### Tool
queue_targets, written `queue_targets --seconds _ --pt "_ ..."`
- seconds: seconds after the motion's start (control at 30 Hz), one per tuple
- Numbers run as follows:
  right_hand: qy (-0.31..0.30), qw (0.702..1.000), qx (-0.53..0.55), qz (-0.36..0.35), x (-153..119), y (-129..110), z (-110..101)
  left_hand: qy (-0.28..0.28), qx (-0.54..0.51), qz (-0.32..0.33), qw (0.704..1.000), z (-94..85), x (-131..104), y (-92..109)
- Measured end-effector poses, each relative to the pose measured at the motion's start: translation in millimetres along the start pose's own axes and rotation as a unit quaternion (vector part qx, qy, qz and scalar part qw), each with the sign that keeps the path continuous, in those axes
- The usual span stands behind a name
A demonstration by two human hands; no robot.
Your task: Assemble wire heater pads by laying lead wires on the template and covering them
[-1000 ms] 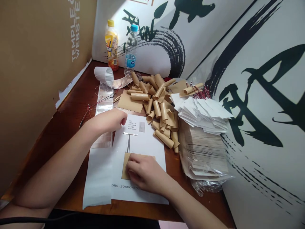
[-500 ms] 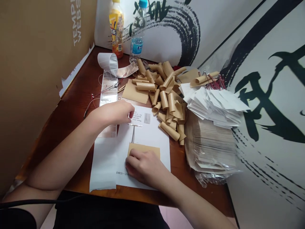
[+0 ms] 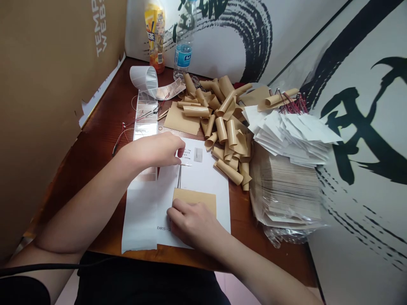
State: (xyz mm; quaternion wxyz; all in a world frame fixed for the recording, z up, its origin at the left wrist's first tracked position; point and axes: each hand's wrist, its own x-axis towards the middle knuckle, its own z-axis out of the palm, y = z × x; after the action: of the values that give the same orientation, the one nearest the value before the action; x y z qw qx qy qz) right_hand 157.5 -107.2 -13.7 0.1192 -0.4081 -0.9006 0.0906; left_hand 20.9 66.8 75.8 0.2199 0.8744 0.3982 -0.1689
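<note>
- My right hand (image 3: 190, 220) curls over flat brown card (image 3: 202, 197) atop white paper (image 3: 208, 176).
- My left hand (image 3: 168, 148) arches over the paper's far end.
- Either grip: can't tell.

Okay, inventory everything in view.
Bottles: 2, yellow and clear, back
Panels: 2, white, back, right
Board: 1, brown, left
Table: 1, reddish, underneath
Strip: 1, silvery, left
Wires: many, red, black, left, right
Rolls: many, brown, centre
Flat sheets: several, brown, centre
Slips: many, white, right
Bagged stack: 1, grey, under slips
Printed sheet: 1, white, front
Card: 1, brown, on printed sheet
Leads: apparently 2, dark, between hands
Cable: 1, black, lower left
Left hand: 1, bare, over printed sheet
Right hand: 1, bare, on card
</note>
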Motion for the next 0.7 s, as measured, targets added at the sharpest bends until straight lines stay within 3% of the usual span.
queue_targets --seconds 0.2,0.33,0.47,0.7 --pt "-0.071 0.987 0.146 0.005 0 9 -12 -0.009 -0.014 0.021 1.000 -5.0 -11 9" --pt "-0.075 0.965 0.245 0.056 1 14 -16 -0.091 -0.035 0.061 0.993 -1.4 -16 19" --pt "-0.065 0.952 0.291 0.070 2 17 -16 -0.196 -0.067 0.104 0.973 11.1 -13 27" --pt "-0.113 0.915 0.353 0.161 3 23 -28 -0.208 -0.088 0.134 0.965 40.8 -13 22"
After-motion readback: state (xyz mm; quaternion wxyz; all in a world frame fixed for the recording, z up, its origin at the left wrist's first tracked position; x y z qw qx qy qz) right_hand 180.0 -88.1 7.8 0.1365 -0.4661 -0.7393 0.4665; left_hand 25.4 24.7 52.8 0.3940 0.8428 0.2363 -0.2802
